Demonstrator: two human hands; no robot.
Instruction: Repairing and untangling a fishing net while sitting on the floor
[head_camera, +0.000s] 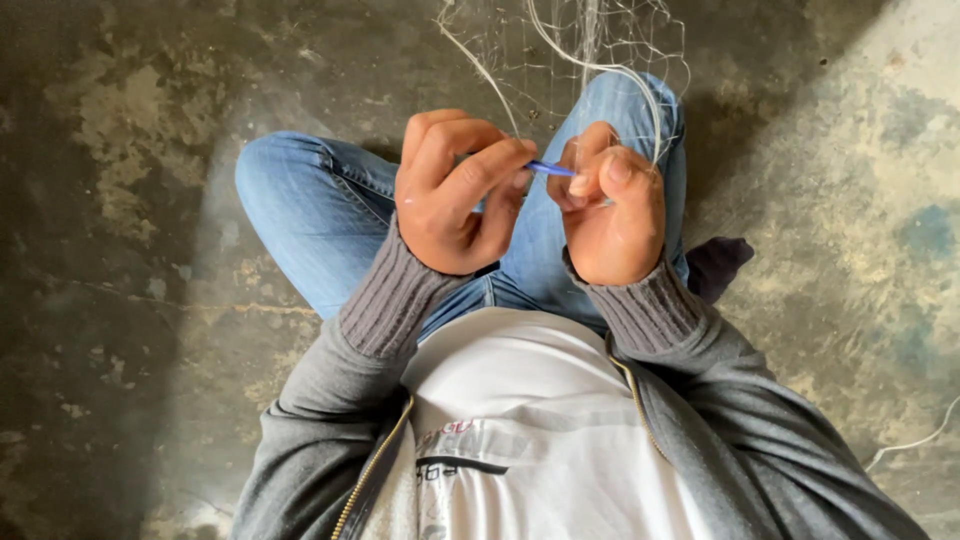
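The person sits cross-legged on a stained, mottled grey concrete floor (120, 200), seen from above, with both hands raised in front of the chest over the knees.

The left hand (460, 195) is curled closed, its fingers (470, 170) bent round the near end of a slim blue plastic netting needle (550, 168), which pokes out to the right between thumb and forefinger. The right hand (612, 205) is just beside it, also closed, with thumb and fingertips pinched together where the tip of the blue needle meets it; whether it grips the needle itself or only the thread cannot be told. The two hands are almost touching, joined by the short visible stretch of needle.

A fine, pale translucent fishing net (590, 40) hangs from the far edge of the scene down to the right hand, and a thicker white cord (640, 90) loops down out of it over the right knee to the fingers.

The person wears blue denim jeans (320, 210), a grey zip jacket with ribbed cuffs (390, 300) and a white shirt (520, 400). A dark sock (718, 262) shows to the right of the right wrist. A loose white string (915, 440) lies on the floor at the near right.
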